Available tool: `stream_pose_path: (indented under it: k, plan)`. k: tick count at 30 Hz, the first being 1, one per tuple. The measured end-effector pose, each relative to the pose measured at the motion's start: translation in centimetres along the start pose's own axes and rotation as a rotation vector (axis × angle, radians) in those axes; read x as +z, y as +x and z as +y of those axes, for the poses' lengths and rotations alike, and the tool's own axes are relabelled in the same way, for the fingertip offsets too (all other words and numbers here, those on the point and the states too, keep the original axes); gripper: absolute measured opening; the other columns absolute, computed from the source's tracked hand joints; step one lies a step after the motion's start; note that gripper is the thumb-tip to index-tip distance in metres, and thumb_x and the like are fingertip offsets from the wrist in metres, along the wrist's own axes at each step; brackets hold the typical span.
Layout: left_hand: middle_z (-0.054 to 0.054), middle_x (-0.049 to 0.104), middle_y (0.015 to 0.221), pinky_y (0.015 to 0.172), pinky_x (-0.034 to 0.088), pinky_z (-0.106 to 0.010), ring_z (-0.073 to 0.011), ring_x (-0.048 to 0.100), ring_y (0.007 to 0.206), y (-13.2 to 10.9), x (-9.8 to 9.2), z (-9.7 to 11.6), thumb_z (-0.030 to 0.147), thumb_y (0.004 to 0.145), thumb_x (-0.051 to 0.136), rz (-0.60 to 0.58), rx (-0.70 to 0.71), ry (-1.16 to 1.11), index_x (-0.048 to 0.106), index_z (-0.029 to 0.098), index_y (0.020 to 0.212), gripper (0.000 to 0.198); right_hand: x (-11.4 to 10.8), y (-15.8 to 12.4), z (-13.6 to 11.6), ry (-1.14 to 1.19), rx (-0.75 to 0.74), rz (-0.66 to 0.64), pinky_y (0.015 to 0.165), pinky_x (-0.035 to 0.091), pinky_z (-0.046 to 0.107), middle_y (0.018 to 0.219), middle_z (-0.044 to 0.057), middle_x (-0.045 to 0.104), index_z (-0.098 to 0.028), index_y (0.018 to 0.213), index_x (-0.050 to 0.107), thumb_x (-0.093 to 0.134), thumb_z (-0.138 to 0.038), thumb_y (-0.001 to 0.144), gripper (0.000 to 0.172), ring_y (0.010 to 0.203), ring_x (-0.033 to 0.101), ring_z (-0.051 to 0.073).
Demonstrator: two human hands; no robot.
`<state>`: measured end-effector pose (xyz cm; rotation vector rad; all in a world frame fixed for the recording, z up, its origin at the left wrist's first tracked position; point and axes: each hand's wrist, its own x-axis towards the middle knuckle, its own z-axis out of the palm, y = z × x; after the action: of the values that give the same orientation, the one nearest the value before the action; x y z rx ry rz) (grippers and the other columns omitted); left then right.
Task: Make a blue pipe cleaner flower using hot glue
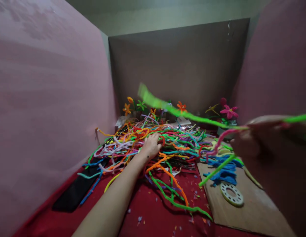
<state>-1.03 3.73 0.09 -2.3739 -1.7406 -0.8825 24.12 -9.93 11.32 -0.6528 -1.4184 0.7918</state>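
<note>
My left hand (151, 144) reaches into a tangled heap of many-coloured pipe cleaners (177, 151), its fingers curled down among the stems. What lies between those fingertips is hidden. On the right, my right hand (259, 131) is raised and blurred, closed round several pipe cleaners. A long bright green pipe cleaner (197, 118) sticks out of it to the upper left, its far end smeared by motion. A pink pipe cleaner (222, 136) and a shorter green stem (217, 170) hang from the same hand.
A cardboard sheet (251, 210) carries blue pipe cleaners (222, 169) and a pale ring with holes (231, 195). A black phone (72, 194) lies left on the red cloth (148, 214). Pipe-cleaner flowers (182, 107) stand behind the heap. Pink side walls (49, 98) enclose the space.
</note>
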Motion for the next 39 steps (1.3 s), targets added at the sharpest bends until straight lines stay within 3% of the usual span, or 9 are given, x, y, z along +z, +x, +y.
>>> stream_pose_path:
  k: [4,8,13,17,20,23,27,34,39]
  plan:
    - [-0.014,0.047,0.129,0.095,0.032,-0.048,-0.0294,0.040,0.117,-0.2,-1.3,0.9,0.020,0.070,0.060,0.072,0.049,-0.052,0.044,0.016,0.123,0.056,-1.0,1.7,-0.3,0.167,0.084,0.069,0.037,0.029,0.018,0.054,-0.003,0.046,-0.023,0.082,0.065,0.059,-0.027,0.079,0.008,0.044,0.042,0.006]
    - [-0.011,0.047,0.124,0.095,0.032,-0.044,-0.0270,0.039,0.115,-1.5,-4.2,5.0,0.030,0.067,0.068,0.148,0.142,-0.317,0.038,0.022,0.130,0.070,-0.7,2.3,2.7,0.544,0.395,0.079,0.034,0.024,0.013,0.051,-0.005,0.047,-0.017,0.082,0.063,0.064,-0.023,0.073,0.011,0.038,0.036,0.002]
    - [0.001,0.049,0.077,0.063,0.040,-0.026,-0.0122,0.049,0.068,-3.2,-5.7,9.9,0.032,0.076,0.058,-0.173,0.047,-1.111,0.033,0.024,0.132,0.062,0.3,1.6,4.9,0.765,0.576,-0.044,0.032,0.022,0.013,0.051,-0.005,0.047,-0.014,0.084,0.061,0.058,-0.020,0.078,0.009,0.036,0.033,0.003]
    - [0.000,0.046,0.071,0.067,0.039,-0.029,-0.0146,0.045,0.071,-3.5,-4.7,10.4,0.024,0.078,0.057,0.023,0.133,-0.623,0.061,0.023,0.102,0.024,0.3,1.4,5.1,0.867,0.632,-0.086,0.032,0.022,0.014,0.051,-0.005,0.046,-0.014,0.085,0.059,0.053,-0.018,0.083,0.008,0.035,0.033,0.003]
    - [-0.006,0.054,0.090,0.081,0.038,-0.035,-0.0202,0.047,0.092,-3.4,-4.0,9.9,0.020,0.080,0.053,0.168,0.277,-0.347,0.062,0.019,0.078,0.010,0.1,1.6,5.3,0.913,0.625,-0.117,0.032,0.021,0.014,0.051,-0.005,0.045,-0.013,0.086,0.058,0.051,-0.017,0.084,0.008,0.036,0.034,0.003]
    - [-0.008,0.054,0.112,0.090,0.037,-0.034,-0.0200,0.046,0.106,-3.2,-3.8,9.7,0.017,0.080,0.054,0.147,0.343,-0.386,0.057,0.020,0.096,0.017,-0.2,1.7,5.4,0.938,0.611,-0.137,0.032,0.022,0.014,0.050,-0.006,0.045,-0.013,0.086,0.058,0.051,-0.017,0.085,0.008,0.035,0.033,0.002]
    - [-0.004,0.061,0.087,0.080,0.040,-0.030,-0.0168,0.052,0.087,-2.7,-4.2,9.5,0.020,0.086,0.045,0.113,0.428,-0.254,0.058,0.020,0.088,0.013,-0.4,1.6,5.3,0.913,0.612,-0.166,0.032,0.023,0.013,0.051,-0.006,0.045,-0.014,0.086,0.059,0.052,-0.018,0.084,0.008,0.035,0.033,0.002]
    - [-0.007,0.061,0.077,0.075,0.036,-0.037,-0.0225,0.050,0.077,-3.1,-8.0,8.7,0.021,0.086,0.043,0.469,0.460,0.429,0.061,0.018,0.098,0.022,0.1,2.9,6.4,0.677,0.537,-0.013,0.031,0.025,0.011,0.054,-0.003,0.054,-0.011,0.083,0.061,0.059,-0.016,0.077,0.008,0.038,0.042,0.003]
    - [-0.008,0.061,0.076,0.071,0.037,-0.035,-0.0234,0.051,0.075,-3.6,-10.0,7.7,0.019,0.084,0.043,0.567,0.369,0.515,0.063,0.016,0.100,0.025,1.7,4.7,7.9,0.595,0.603,0.038,0.029,0.026,0.011,0.055,0.003,0.060,-0.009,0.076,0.057,0.052,-0.006,0.078,0.007,0.038,0.047,0.005]
